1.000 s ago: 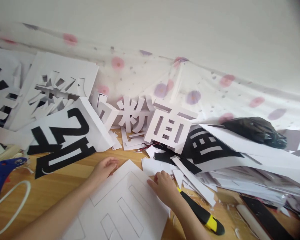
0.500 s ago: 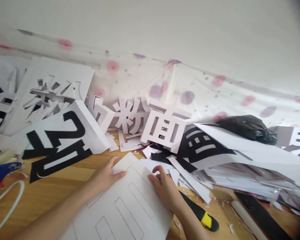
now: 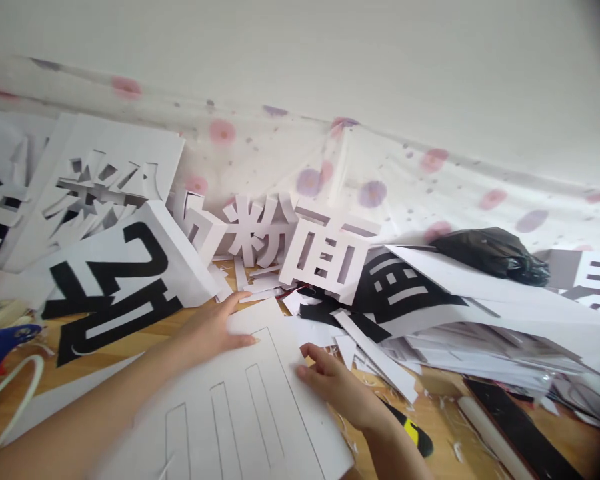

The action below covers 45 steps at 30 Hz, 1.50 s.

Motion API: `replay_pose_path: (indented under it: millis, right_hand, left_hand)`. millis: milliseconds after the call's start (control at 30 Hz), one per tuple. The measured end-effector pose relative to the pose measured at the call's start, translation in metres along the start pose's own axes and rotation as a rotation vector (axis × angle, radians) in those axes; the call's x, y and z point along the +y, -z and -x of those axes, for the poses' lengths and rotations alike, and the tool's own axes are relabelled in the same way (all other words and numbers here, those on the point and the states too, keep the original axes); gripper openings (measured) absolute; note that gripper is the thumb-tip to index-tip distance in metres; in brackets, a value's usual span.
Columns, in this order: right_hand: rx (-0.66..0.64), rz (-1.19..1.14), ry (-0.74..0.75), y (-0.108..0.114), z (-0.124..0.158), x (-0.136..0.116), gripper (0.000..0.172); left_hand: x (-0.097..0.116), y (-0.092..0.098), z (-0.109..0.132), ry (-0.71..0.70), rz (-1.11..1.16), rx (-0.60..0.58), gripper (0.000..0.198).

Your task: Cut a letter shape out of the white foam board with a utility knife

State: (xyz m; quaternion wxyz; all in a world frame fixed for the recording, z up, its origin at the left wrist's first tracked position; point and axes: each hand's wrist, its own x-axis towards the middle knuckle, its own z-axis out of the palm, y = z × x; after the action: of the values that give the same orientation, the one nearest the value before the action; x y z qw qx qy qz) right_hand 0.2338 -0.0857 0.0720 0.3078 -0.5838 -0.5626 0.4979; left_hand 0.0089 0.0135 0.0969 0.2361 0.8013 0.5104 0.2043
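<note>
Board is pinned by the flat, open left hand and right hand — creasing is risked if shoved into scraps just ahead.

**Wooden counter, mostly covered in paper and board**

The wooden counter shows bare only in patches. A white board with cut outlines lies flat on it, under the left hand and touching the right hand. Just right of the right wrist, a black and yellow knife lies among paper scraps. Further right, a heap of white sheets covers the wood, with a white roll and a black strip beside it. Left of the left hand rests a sheet printed with black strokes. Well to the left are a blue glue gun and a white cord. Beyond the left fingertips stand white cut-out characters.
</note>
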Motion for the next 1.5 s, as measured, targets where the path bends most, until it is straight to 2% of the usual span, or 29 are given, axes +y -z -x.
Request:
replay_pose_path:
  millis: [67,200,367,500,700,933,1067,1267,1400,1500]
  right_hand:
    - [0.003,-0.094,-0.006,-0.003,0.002,-0.002,0.031]
    - [0.026,-0.231,0.003,-0.003,0.002,0.0,0.037]
    - [0.016,-0.172,0.076,-0.001,0.0,0.004,0.033]
    - [0.012,-0.274,0.067,-0.002,0.0,0.002,0.033]
    - [-0.042,-0.441,0.082,-0.008,-0.002,0.005,0.036]
    - [-0.072,-0.336,0.136,-0.016,-0.002,0.005,0.029]
    - [-0.026,-0.27,0.167,-0.014,-0.004,0.009,0.027]
    - [0.078,-0.183,0.179,-0.012,-0.008,0.016,0.033]
    - [0.077,-0.211,0.144,-0.006,-0.004,0.01,0.039]
    - [0.09,-0.28,0.144,0.002,0.001,0.005,0.046]
  left_hand:
    - [0.004,0.002,-0.002,0.008,0.008,0.027,0.076]
    - [0.011,0.004,-0.001,0.008,0.024,-0.004,0.07]
    - [0.015,0.007,0.001,-0.014,0.024,-0.061,0.072]
    - [0.015,0.007,0.0,-0.01,0.046,-0.096,0.075]
    - [0.009,0.01,0.0,-0.028,0.014,-0.082,0.073]
    - [0.013,0.018,0.002,-0.04,-0.158,0.01,0.076]
    - [0.019,0.018,0.007,-0.034,-0.18,0.088,0.073]
    - [0.018,0.015,0.009,-0.021,-0.142,0.09,0.073]
    - [0.014,0.013,0.0,0.027,-0.073,0.029,0.078]
    - [0.004,0.007,-0.011,0.037,0.127,-0.086,0.08]
